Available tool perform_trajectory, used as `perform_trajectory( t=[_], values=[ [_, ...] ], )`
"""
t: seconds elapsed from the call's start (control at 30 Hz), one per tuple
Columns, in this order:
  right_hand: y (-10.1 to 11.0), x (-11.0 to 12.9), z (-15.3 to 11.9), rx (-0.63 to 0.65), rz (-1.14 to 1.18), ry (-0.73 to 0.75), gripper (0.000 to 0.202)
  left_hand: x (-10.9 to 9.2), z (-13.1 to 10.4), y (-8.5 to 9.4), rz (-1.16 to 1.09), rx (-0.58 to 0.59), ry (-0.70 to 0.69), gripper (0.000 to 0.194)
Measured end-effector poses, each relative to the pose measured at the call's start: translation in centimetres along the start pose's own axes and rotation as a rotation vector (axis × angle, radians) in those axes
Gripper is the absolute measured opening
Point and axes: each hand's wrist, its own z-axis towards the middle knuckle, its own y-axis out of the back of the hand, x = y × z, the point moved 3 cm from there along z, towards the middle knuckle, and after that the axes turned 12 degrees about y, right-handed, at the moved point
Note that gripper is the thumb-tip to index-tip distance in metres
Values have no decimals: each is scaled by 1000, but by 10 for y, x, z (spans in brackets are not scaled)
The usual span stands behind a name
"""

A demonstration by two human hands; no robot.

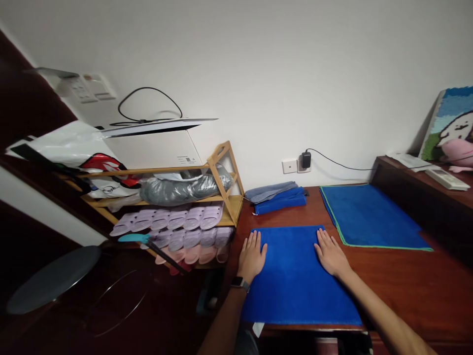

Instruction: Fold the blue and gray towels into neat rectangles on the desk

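A bright blue cloth lies spread flat on the reddish-brown wooden table, its near edge along the table's front with a white tag sticking out. My left hand rests flat on the cloth's far left corner, fingers stretched forward, a watch on the wrist. On the far right corner lies my right hand, palm down with fingers spread. Neither hand grips anything. Farther right is a blue cloth with green edging, also laid flat. Folded grey and blue cloths are stacked at the back.
Left of the table stands a wooden rack with several slippers, a white box and plastic bags. A black adapter is plugged into the wall, its cable running right. A raised ledge holds a remote-like device and a pink plush.
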Motion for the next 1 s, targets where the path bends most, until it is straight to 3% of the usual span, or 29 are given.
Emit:
perform_trajectory(
  t=[0.1,0.2,0.3,0.37,0.4,0.47,0.63,0.7,0.8,1.0],
  values=[
    [-1,0,0,-9,10,-1,71,-27,-3,9,7,-3,-40,59],
    [-2,-2,1,-20,18,6,70,-96,-14,9,-92,3,-185,60],
    [-5,-5,0,-23,4,39,68,-170,-28,-2,-217,60,-314,65],
    [-7,-5,0,-21,-8,59,68,-191,-31,-9,-250,105,-315,70],
    [-8,-6,0,-22,-10,58,68,-190,-30,-12,-251,116,-300,71],
    [-7,-6,-1,-24,-7,35,68,-164,-26,-13,-226,110,-247,71],
    [-1,-2,0,2,16,-14,70,-35,-12,-9,-55,41,-18,64],
    [4,0,1,15,26,-24,69,-1,-10,-10,-23,1,-1,62],
    [11,1,2,33,24,-24,69,14,-10,-16,-16,-52,-2,62],
    [7,9,-29,-33,-18,-28,71,7,-10,-22,-33,-121,-10,61]
  ],
)
